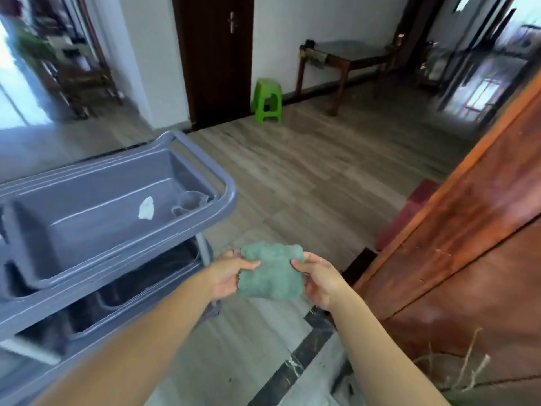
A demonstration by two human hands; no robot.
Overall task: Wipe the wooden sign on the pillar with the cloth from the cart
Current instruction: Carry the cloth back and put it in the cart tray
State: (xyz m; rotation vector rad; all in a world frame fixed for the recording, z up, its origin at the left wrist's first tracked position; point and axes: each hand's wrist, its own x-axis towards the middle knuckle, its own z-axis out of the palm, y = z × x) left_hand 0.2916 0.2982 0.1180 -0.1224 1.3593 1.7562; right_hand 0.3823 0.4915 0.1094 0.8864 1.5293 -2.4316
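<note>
Both hands, left hand [227,273] and right hand [319,284], pinch a folded green cloth [270,273] between them; fingers partly hidden behind it, beside the grey cart [228,189].

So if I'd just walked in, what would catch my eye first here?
Probably the green cloth low in the middle, stretched between the left hand and right hand. Next, the big grey cart filling the left side, a scrap of white in its top tray. Then the bright green stool by the dark door.
</note>
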